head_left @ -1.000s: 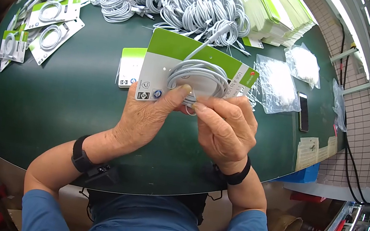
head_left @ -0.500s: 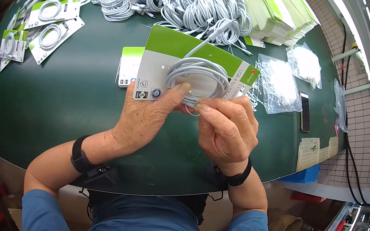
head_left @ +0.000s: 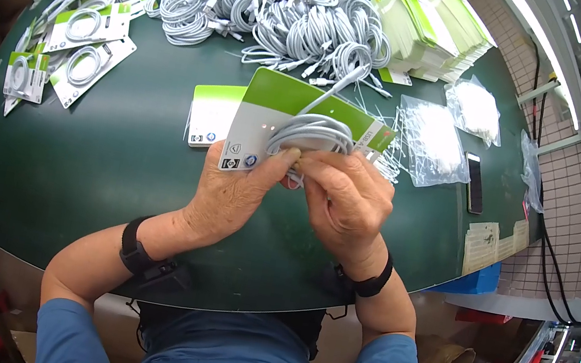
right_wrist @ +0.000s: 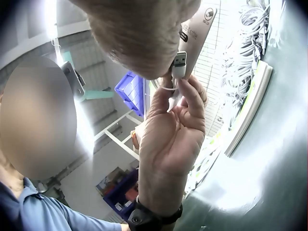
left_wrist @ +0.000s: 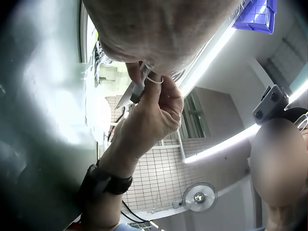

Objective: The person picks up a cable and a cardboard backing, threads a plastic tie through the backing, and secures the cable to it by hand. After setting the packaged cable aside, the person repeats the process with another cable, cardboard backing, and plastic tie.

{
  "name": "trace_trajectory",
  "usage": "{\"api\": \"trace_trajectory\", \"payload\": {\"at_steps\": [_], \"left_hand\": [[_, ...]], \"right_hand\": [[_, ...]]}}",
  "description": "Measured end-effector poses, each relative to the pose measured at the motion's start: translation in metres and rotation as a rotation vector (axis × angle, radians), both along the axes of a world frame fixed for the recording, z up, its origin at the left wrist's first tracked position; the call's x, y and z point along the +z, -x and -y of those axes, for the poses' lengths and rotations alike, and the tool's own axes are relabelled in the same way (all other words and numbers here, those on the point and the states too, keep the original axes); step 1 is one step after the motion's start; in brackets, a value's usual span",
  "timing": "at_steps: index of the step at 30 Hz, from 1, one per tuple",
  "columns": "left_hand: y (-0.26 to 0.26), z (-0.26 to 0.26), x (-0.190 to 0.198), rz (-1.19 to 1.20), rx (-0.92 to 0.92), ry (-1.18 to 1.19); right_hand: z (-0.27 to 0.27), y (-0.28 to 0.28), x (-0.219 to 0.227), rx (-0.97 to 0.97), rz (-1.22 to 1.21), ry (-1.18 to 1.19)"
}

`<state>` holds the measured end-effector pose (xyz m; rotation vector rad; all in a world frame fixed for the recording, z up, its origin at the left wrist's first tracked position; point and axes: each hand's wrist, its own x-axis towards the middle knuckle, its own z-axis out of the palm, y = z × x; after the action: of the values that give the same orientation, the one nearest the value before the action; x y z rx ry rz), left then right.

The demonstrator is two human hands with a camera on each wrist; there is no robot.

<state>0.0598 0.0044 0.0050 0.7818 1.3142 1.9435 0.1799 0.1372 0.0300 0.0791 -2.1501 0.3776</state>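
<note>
My left hand (head_left: 226, 193) grips a green-and-white packaging card (head_left: 259, 118), thumb over a coiled light-grey cable (head_left: 315, 130) that lies against its front. One cable end sticks up past the card's top edge. At the lower part of the coil, my right hand (head_left: 351, 201) pinches a thin white tie (left_wrist: 155, 81) between thumb and forefinger, close by the left thumb. The tie forms a small loop below the fingers in the left wrist view. A USB-A plug (right_wrist: 179, 63) hangs near the left fingers in the right wrist view.
Behind the hands is a big heap of coiled cables (head_left: 275, 4). Stacked cards (head_left: 429, 35) and bags of thin white ties (head_left: 434, 141) lie to the right, near a phone (head_left: 474, 183). Carded cables (head_left: 88, 29) pile up at left; another card stack (head_left: 213, 115) sits behind the left hand.
Both hands and the card have come lower in the head view, and the card leans more. The right fingers have moved left, up to the left thumb.
</note>
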Motion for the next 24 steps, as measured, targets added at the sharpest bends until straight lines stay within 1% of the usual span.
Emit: {"api": "trace_trajectory", "payload": {"at_steps": [1,4,5,8,10,13,14,16,17,20,22,24], "left_hand": [[0.001,-0.001,0.000,-0.014,-0.002,0.019],[0.004,-0.001,-0.002,-0.025,-0.001,0.012],[0.004,-0.001,-0.003,-0.023,-0.001,0.014],[0.003,-0.002,-0.004,0.000,0.009,-0.031],[0.003,-0.002,-0.007,0.014,0.009,-0.067],[0.005,0.001,-0.009,-0.162,-0.006,-0.046],[0.006,-0.001,-0.009,-0.159,-0.008,-0.062],[0.007,-0.001,-0.007,-0.076,-0.042,-0.027],[0.006,0.001,-0.006,-0.036,-0.061,0.001],[0.009,-0.003,-0.006,-0.070,-0.039,-0.014],[0.012,-0.002,-0.001,-0.088,-0.018,0.013],[0.013,-0.001,0.011,0.090,-0.025,-0.024]], "right_hand": [[0.000,0.000,0.002,0.001,-0.010,-0.012],[0.004,-0.003,0.007,-0.046,0.088,-0.120],[0.006,-0.004,0.008,-0.049,0.079,-0.135],[0.010,-0.003,0.007,-0.057,0.085,-0.078],[0.011,-0.004,0.006,-0.079,0.095,-0.088],[0.010,-0.004,0.009,-0.125,0.129,-0.086],[0.011,-0.005,0.010,-0.127,0.170,-0.076],[0.010,-0.006,0.013,-0.131,0.249,-0.044],[0.009,-0.007,0.013,-0.135,0.251,-0.044],[0.002,-0.002,0.010,-0.006,0.132,0.093],[-0.008,-0.004,0.012,0.071,-0.014,0.065],[-0.018,-0.011,0.017,-0.037,-0.215,0.079]]}}
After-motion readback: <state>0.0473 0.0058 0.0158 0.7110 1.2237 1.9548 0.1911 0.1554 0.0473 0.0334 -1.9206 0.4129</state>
